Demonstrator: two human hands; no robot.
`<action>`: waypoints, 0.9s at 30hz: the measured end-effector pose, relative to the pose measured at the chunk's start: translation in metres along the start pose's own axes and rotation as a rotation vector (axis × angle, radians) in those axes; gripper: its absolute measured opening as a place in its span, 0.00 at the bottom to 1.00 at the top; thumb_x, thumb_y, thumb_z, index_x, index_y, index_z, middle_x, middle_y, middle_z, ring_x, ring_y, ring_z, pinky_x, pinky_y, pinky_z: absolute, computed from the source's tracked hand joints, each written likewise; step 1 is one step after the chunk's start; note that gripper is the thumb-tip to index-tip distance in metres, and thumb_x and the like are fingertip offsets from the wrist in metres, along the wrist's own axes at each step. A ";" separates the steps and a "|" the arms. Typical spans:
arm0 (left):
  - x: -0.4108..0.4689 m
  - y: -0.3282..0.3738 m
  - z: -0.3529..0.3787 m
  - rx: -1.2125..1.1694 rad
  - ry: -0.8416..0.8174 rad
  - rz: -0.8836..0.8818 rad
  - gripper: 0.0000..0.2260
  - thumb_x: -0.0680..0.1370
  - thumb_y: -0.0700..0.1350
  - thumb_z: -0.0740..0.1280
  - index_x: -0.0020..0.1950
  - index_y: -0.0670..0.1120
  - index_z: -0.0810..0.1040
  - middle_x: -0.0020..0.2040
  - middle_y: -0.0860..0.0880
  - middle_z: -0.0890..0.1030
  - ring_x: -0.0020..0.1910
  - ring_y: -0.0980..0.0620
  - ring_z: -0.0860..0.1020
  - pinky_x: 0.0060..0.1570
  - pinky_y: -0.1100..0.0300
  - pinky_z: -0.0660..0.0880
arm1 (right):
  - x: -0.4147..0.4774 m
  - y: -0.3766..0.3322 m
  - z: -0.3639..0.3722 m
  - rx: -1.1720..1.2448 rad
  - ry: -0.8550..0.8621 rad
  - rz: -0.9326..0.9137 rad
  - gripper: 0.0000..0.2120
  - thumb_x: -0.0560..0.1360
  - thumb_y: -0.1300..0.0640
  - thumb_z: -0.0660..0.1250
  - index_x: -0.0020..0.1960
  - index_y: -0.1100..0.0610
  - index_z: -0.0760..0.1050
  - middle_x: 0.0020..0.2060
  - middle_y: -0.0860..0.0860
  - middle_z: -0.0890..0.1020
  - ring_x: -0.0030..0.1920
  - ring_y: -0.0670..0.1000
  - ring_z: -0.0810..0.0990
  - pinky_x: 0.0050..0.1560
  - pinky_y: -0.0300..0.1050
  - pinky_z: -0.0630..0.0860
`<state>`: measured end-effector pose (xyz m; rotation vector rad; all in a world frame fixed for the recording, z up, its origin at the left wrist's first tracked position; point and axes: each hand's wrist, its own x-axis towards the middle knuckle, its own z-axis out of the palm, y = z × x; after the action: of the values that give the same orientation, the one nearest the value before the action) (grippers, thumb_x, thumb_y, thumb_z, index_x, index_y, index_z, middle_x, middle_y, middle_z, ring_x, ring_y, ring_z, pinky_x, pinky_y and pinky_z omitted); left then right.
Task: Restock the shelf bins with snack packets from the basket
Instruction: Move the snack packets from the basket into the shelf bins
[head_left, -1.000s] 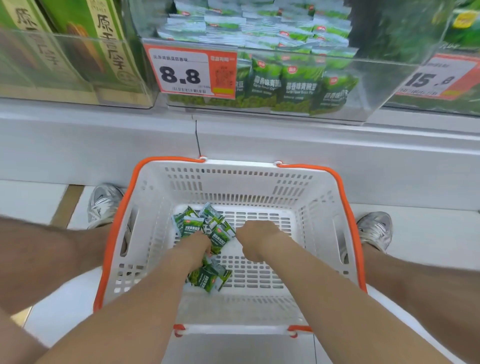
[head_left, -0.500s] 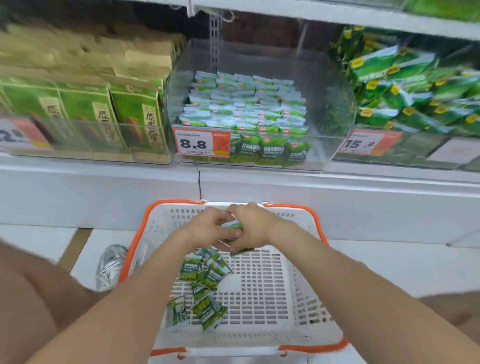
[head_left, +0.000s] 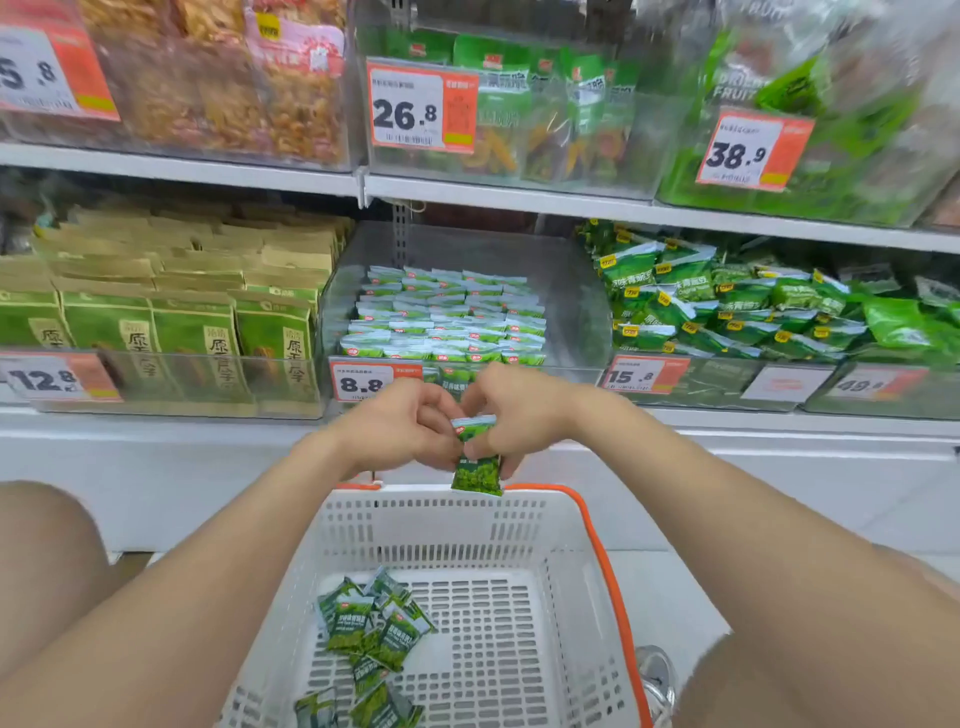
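Centrally, mid-frame: left hand and right hand meet above the far rim of the white basket. Both pinch one small stack of green snack packets. Fingers of both hands curl round the stack. The fingertips are mostly hidden behind the packets and each other, so the count cannot be told; at least two. The lowest packet hangs upright below the fingers. The hands cover the front of the clear bin at frame centre and part of its 8.8 price tag. Stocked packets fill the bin in rows. Loose packets lie on the basket floor, lower centre, some cut off by the bottom edge. Packet print is too blurred to read.
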<state>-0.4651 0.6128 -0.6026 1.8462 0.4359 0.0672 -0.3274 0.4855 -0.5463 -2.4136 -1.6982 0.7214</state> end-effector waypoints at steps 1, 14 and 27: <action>0.000 0.015 -0.004 -0.010 0.028 0.027 0.11 0.75 0.30 0.75 0.54 0.37 0.78 0.43 0.38 0.87 0.43 0.45 0.86 0.51 0.49 0.85 | -0.005 -0.001 -0.017 0.017 0.018 0.013 0.22 0.76 0.54 0.76 0.63 0.67 0.78 0.64 0.64 0.80 0.32 0.51 0.86 0.46 0.58 0.84; 0.103 0.054 -0.040 1.050 0.136 0.196 0.30 0.82 0.67 0.54 0.72 0.47 0.74 0.70 0.45 0.77 0.70 0.43 0.74 0.68 0.43 0.73 | 0.068 0.053 -0.097 -0.538 0.617 0.304 0.15 0.75 0.71 0.67 0.60 0.62 0.72 0.55 0.60 0.78 0.57 0.65 0.80 0.44 0.53 0.69; 0.167 0.029 -0.051 1.088 -0.054 -0.136 0.45 0.74 0.80 0.43 0.84 0.59 0.36 0.85 0.49 0.34 0.83 0.40 0.35 0.77 0.28 0.38 | 0.191 0.113 -0.112 -0.731 0.501 0.434 0.18 0.81 0.67 0.61 0.69 0.59 0.76 0.67 0.60 0.77 0.70 0.63 0.73 0.66 0.55 0.71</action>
<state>-0.3156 0.7071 -0.5877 2.8594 0.6229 -0.3851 -0.1310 0.6375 -0.5478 -3.0951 -1.3812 -0.5811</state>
